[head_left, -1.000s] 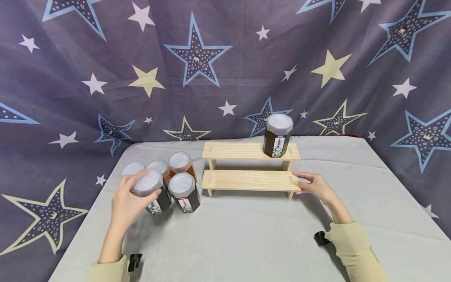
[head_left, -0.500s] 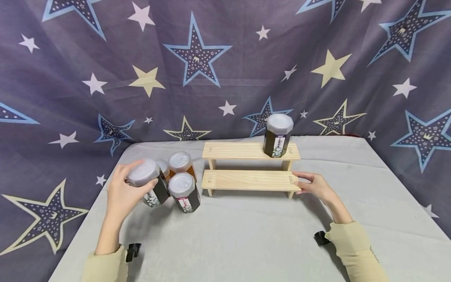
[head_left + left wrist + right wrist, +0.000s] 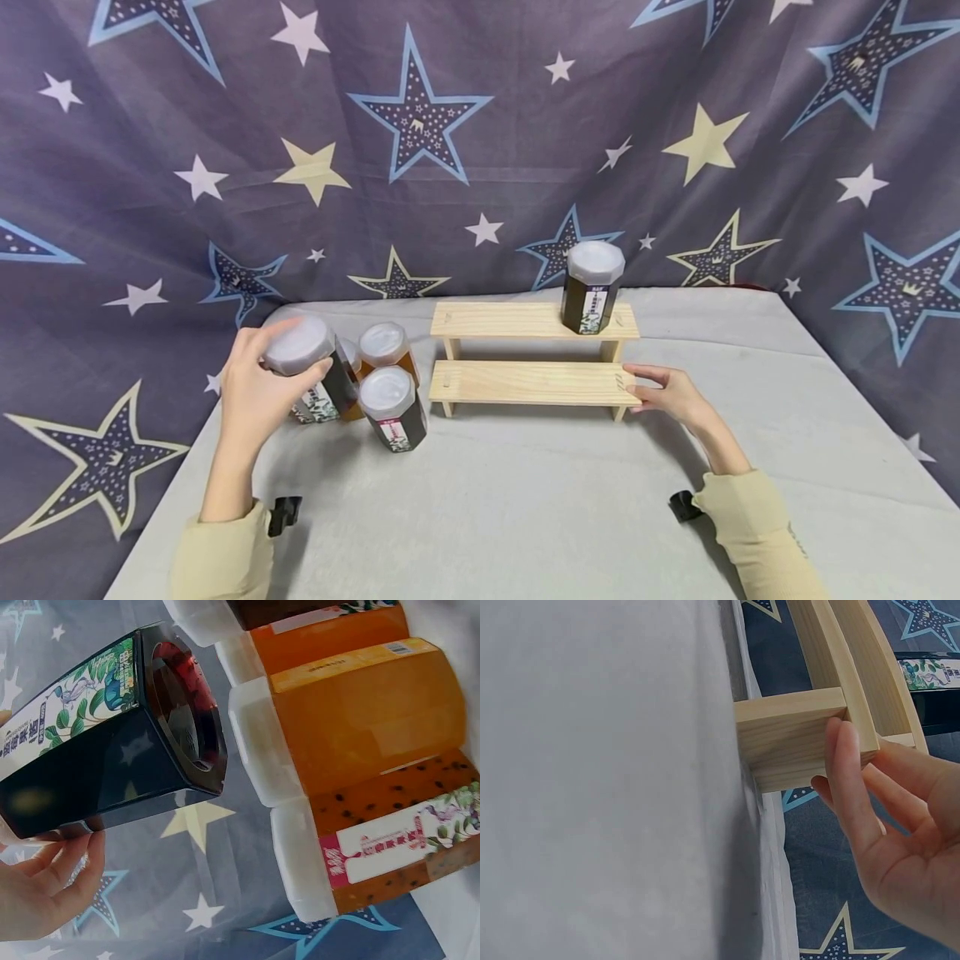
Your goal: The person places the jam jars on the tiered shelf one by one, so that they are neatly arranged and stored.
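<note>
My left hand [image 3: 255, 383] grips a dark octagonal jar [image 3: 321, 396] by its whitish lid, fingers and thumb around the rim. In the left wrist view the raised jar [image 3: 90, 750] shows its base and a leafy label, apart from the other jars. My right hand [image 3: 671, 393] pinches the right end of the lower board of a two-tier wooden rack [image 3: 525, 382]. A dark jar [image 3: 592, 292] stands upright at the right of the upper board. Beside the held jar are an amber jar [image 3: 386, 350] and a red-labelled jar [image 3: 393, 412].
Another amber jar [image 3: 351, 358] is mostly hidden behind the held one. At the top of the left wrist view a further dark jar [image 3: 285, 610] is partly cut off. Grey-white cloth [image 3: 510, 500] covers the table, with a star-patterned curtain [image 3: 510, 167] behind.
My left hand has lifted the dark jar and carried it back and slightly left, over the rear-left jar, which it now hides. The right hand and the rack have stayed put.
</note>
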Demonstrator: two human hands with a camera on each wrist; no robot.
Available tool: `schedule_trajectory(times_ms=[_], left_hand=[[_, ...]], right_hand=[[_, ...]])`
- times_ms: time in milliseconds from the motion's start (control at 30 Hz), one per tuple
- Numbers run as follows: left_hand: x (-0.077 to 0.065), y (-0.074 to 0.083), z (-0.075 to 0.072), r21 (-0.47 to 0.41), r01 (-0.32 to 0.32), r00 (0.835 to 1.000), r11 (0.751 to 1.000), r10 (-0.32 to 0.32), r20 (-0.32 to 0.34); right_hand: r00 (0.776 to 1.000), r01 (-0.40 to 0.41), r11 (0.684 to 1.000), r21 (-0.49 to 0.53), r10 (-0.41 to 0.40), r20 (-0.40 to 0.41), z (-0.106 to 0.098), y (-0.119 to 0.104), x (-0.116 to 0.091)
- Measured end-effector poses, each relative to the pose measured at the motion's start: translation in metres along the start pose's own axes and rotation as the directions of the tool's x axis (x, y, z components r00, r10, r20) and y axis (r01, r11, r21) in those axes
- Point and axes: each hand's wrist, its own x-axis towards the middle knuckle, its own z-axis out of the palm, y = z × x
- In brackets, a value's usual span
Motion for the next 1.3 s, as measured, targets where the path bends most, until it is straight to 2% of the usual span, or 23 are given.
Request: schedule_trajectory(times_ms=[333,767,1133,1300], left_hand=[[0.01,0.011,0.011,-0.038,-0.016,1.0,0.999,0.016,0.002],[0.018,0.04,0.032,-0.088,-0.006,0.999,0.996,0.011,0.051],[0.02,0.062,0.055,-0.095,-0.031,0.998,0.995,0.037,0.055],[0.021,0.075,0.069,-0.117,-0.033,0.996,0.993,0.042,0.077]], right_hand=[[1.0,0.001,1.0,0.011,-0.001,0.008,-0.001,0.0,0.0],[1.0,-0.01,1.0,0.001,0.01,-0.003,-0.001,0.002,0.001],[1.0,-0.003,1.0,-0.009,0.003,-0.006,0.0,0.002,0.002],[1.0,-0.005,1.0,-0.012,0.005,-0.012,0.0,0.002,0.002]])
